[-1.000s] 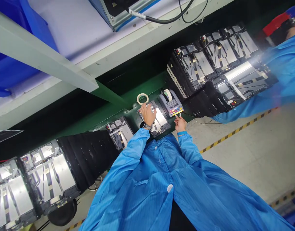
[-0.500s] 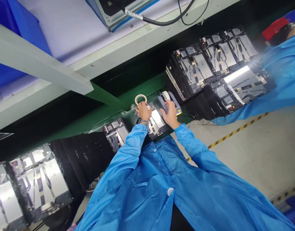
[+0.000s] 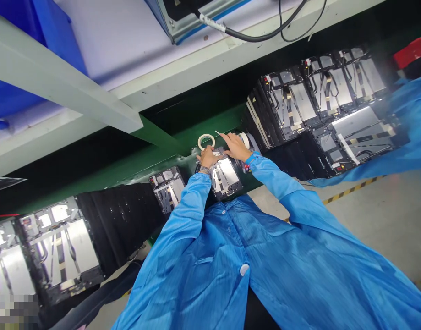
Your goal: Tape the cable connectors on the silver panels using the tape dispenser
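In front of my body on the green bench lies a flat electronic unit (image 3: 225,175) with a bright silver panel and black strips. My left hand (image 3: 208,158) rests on its upper left part, fingers spread. My right hand (image 3: 235,145) hangs over its upper right edge, and a short strip of white tape (image 3: 217,132) sticks out from the pinched fingers. A cream ring of tape (image 3: 206,142) lies flat just beyond my left hand. Beside my right hand, a white tape roll (image 3: 243,140) sits on a grey dispenser (image 3: 254,145), partly hidden by the hand and sleeve.
Several similar units (image 3: 292,103) stand in stacks to the right, near a person's blue sleeve (image 3: 412,105). More units (image 3: 61,250) and a smaller one (image 3: 168,189) are on the left. A white shelf beam (image 3: 196,64) runs above the bench.
My right hand has moved left from the tape roll to the unit's upper edge, with a tape strip now showing at its fingers. My left hand stays on the unit. The view has shifted slightly.
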A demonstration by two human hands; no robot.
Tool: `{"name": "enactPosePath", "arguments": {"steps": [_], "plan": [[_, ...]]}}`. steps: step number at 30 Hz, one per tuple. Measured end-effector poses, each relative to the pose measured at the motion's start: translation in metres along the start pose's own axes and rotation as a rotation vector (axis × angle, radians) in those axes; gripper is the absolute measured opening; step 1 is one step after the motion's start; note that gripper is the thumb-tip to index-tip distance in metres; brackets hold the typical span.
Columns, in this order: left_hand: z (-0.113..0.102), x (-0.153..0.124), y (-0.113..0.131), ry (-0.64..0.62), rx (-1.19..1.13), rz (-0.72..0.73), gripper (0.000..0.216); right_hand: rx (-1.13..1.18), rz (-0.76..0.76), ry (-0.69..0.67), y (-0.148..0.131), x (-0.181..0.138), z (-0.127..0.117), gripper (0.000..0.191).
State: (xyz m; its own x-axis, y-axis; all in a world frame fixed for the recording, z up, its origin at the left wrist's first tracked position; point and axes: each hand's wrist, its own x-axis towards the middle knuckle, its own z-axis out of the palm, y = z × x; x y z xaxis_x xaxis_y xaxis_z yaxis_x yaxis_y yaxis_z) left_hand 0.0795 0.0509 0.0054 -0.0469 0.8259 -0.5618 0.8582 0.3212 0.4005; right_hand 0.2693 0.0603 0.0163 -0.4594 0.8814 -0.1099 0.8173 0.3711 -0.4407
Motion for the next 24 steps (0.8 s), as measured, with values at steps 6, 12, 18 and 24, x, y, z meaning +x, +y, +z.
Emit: {"name": "enactPosePath", "arguments": {"steps": [6,12,18,24], "plan": [[-0.002,0.002,0.001,-0.022,-0.023,-0.012,0.053,-0.039,-0.076,-0.06,-0.002,0.002,-0.004,0.09],[-0.004,0.014,-0.002,-0.083,-0.054,-0.06,0.055,-0.074,-0.042,-0.093,-0.003,0.009,-0.007,0.099],[-0.006,0.017,-0.004,-0.072,-0.081,-0.07,0.053,0.193,0.048,0.04,-0.001,0.009,-0.012,0.085],[-0.008,0.019,-0.004,-0.086,-0.072,-0.079,0.057,0.401,0.08,-0.248,-0.003,0.012,-0.005,0.085]]}}
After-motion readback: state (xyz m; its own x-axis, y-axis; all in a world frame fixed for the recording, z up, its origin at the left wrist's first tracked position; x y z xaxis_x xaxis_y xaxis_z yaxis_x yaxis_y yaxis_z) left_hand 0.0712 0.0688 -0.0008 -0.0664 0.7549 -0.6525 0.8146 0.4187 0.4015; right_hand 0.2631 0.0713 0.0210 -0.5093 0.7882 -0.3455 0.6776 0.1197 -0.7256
